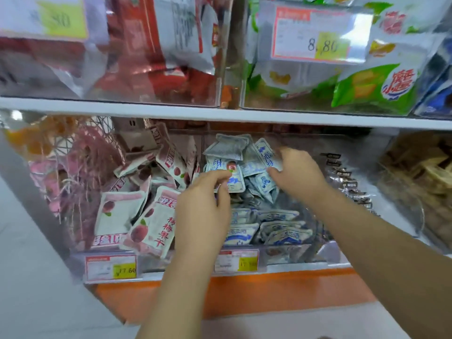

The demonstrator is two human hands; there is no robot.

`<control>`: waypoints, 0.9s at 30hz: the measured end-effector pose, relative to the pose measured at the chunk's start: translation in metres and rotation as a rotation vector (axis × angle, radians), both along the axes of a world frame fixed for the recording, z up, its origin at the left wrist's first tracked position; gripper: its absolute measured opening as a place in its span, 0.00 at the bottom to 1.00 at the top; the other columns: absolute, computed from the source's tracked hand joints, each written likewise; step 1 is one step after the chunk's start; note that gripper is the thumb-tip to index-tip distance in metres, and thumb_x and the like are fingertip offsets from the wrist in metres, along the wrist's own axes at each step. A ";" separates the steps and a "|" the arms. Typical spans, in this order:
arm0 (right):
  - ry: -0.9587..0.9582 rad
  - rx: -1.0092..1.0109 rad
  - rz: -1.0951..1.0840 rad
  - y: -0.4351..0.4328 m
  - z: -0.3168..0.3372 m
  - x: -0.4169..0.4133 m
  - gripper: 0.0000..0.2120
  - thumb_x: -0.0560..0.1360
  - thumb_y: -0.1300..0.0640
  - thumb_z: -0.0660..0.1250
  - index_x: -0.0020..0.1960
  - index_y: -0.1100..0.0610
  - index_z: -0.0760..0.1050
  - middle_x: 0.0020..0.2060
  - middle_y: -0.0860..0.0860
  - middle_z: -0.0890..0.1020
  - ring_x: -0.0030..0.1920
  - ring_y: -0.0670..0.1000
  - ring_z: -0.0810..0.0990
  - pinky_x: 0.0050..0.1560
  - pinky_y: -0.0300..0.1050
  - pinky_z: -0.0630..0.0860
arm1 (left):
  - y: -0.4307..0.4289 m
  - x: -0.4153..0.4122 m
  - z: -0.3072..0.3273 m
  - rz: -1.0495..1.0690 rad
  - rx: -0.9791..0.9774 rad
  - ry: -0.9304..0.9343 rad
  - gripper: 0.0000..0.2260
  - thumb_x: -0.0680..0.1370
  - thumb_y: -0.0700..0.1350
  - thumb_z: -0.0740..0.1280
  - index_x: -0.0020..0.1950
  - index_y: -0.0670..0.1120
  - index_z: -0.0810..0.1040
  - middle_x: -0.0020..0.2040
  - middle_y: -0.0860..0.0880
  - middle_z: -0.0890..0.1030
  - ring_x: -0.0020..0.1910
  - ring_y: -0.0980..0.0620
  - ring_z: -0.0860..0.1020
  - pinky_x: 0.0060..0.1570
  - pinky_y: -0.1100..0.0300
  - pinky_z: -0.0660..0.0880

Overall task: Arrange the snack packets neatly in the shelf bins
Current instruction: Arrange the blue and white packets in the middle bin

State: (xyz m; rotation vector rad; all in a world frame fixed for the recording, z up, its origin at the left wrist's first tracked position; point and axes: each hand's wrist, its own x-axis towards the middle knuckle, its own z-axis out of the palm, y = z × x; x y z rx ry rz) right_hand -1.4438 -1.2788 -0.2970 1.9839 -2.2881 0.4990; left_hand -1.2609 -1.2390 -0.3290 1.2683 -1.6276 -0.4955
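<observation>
Your shot's bright and flat, evenly lit, shadows soft, just a dim band under the shelf board (220, 114) at mid-frame. The clear bin fronts (110, 90) along the top throw milky glare, and the price tag (315, 35) at upper right is smeared. Motion blur softens the upper left and both side edges; the wide lens tilts your shelf lines. Centre packets (244, 233) read sharpest.

Upper price tag (315, 35) above the white shelf board (220, 115), 8.80 on a yellow patch, lower-left price tag (111, 267) below the board, 17.60 on yellow, red-and-white packet (152, 228) below the board, vertical 杨梅果干, centre price tag (236, 260) below the board, digits blurred, unreadable
</observation>
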 end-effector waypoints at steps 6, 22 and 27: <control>0.178 0.104 -0.087 -0.044 -0.010 -0.004 0.06 0.77 0.57 0.59 0.49 0.55 0.75 0.43 0.57 0.79 0.48 0.58 0.80 0.44 0.45 0.74 | -0.007 0.009 0.003 -0.019 0.081 0.116 0.10 0.79 0.42 0.62 0.54 0.54 0.80 0.50 0.58 0.81 0.48 0.59 0.77 0.48 0.60 0.74; -0.563 -0.359 0.031 0.065 -0.003 -0.013 0.06 0.75 0.58 0.68 0.40 0.53 0.73 0.28 0.47 0.75 0.28 0.45 0.70 0.29 0.34 0.65 | -0.003 0.018 0.004 -0.158 0.152 0.062 0.12 0.79 0.45 0.64 0.60 0.59 0.75 0.51 0.64 0.78 0.48 0.66 0.77 0.44 0.74 0.71; -0.802 -0.258 0.336 0.074 0.019 0.007 0.03 0.71 0.53 0.68 0.40 0.52 0.76 0.36 0.50 0.83 0.37 0.51 0.81 0.37 0.43 0.78 | 0.008 0.009 0.021 -0.366 0.271 0.258 0.26 0.67 0.61 0.66 0.63 0.69 0.61 0.55 0.73 0.74 0.57 0.75 0.71 0.55 0.72 0.68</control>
